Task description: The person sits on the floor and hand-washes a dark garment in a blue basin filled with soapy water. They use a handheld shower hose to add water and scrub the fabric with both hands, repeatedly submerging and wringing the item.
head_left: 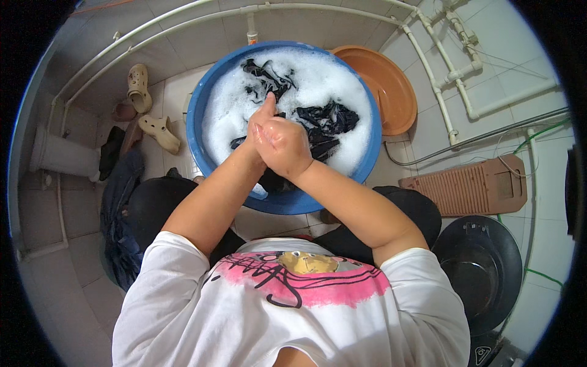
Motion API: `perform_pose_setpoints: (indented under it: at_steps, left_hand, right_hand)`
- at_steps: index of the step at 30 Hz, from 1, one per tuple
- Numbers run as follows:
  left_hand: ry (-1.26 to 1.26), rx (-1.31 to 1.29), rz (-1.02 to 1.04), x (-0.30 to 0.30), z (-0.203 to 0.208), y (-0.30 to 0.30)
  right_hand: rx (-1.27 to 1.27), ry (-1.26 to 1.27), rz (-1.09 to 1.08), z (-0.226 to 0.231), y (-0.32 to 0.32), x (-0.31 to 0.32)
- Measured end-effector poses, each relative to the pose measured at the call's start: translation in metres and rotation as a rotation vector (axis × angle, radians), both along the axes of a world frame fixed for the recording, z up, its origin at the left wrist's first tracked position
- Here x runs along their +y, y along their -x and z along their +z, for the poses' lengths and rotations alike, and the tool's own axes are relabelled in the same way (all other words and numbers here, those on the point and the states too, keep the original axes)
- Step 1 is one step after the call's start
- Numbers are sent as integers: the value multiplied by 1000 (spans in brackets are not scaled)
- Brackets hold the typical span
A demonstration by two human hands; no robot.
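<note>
Over a round blue tub [194, 122], my two wet hands are pressed together. My left hand [264, 119] points away from me with its visible fingers stretched out; the rest of it is covered. Closed against it is my right hand [286, 144], its fingers wrapped round the left one. No cloth shows between them. Below and beyond my hands, dark wet clothes [333, 117] lie bunched in thick white suds [229, 110]. Another dark piece of cloth [269, 76] pokes through the foam near the far side. The water under the foam is hidden.
An orange-brown basin [397, 98] stands partly behind the tub at right. Nearer lie a brown washboard [465, 186] and a black basin [480, 269]. Cream clogs [160, 133] and dark cloth [122, 208] are at left. White pipes [318, 7] run along the walls.
</note>
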State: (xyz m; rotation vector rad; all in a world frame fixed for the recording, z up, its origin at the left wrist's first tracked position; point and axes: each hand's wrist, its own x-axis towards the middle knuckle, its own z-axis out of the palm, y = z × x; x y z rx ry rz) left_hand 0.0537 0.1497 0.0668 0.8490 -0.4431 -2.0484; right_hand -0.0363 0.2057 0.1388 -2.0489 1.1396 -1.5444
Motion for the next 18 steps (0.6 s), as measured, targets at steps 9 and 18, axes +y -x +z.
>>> perform_pose_setpoints:
  at_steps: [9,18]
  left_hand:
    - [95,136,-76,1,-15,0]
    - [389,-537,-275,-1,66,23]
  right_hand:
    - [116,90,-107,0,6,-4]
    - [-322,-597,-205,-38,91,-69]
